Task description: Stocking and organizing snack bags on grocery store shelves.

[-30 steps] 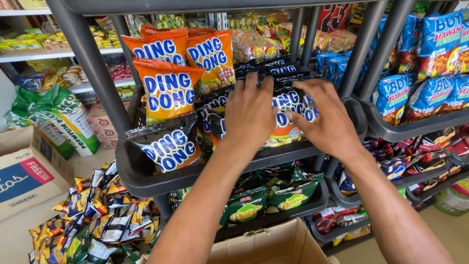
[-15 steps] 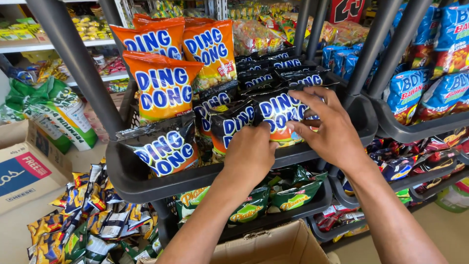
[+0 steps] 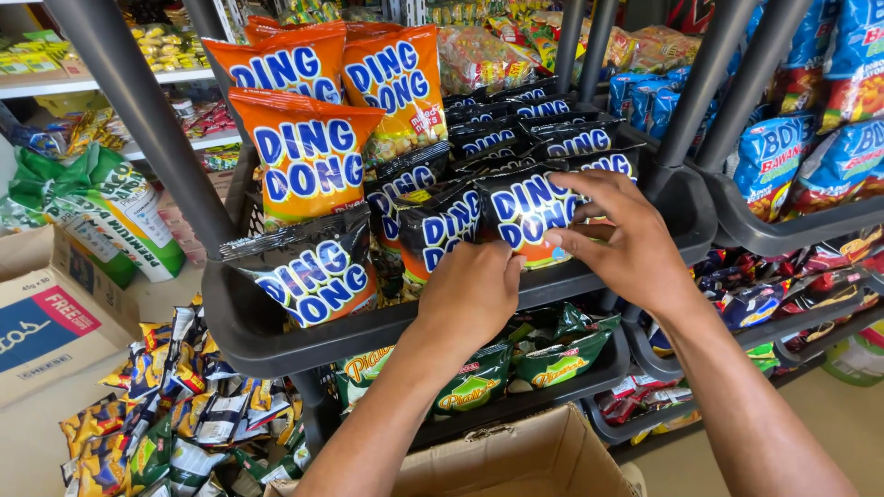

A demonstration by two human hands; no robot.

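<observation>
Black snack packets (image 3: 525,207) with blue and white lettering stand in rows in a dark grey rack tray (image 3: 267,336). My left hand (image 3: 470,294) presses against the front packets at the tray's rim, fingers curled on a packet's lower edge. My right hand (image 3: 626,244) pinches the side of the front right packet. Orange packets (image 3: 308,152) of the same snack stand upright at the tray's left. One black packet (image 3: 308,271) leans at the front left.
Green snack packets (image 3: 552,354) fill the tray below. An open cardboard box (image 3: 516,460) sits under my arms. Loose packets (image 3: 175,405) lie piled on the floor at left, beside another carton (image 3: 41,317). Blue packets (image 3: 783,161) fill the rack at right.
Both hands have drawn back from deeper in the tray to its front edge. The front black packets now stand more upright and closer to the rim.
</observation>
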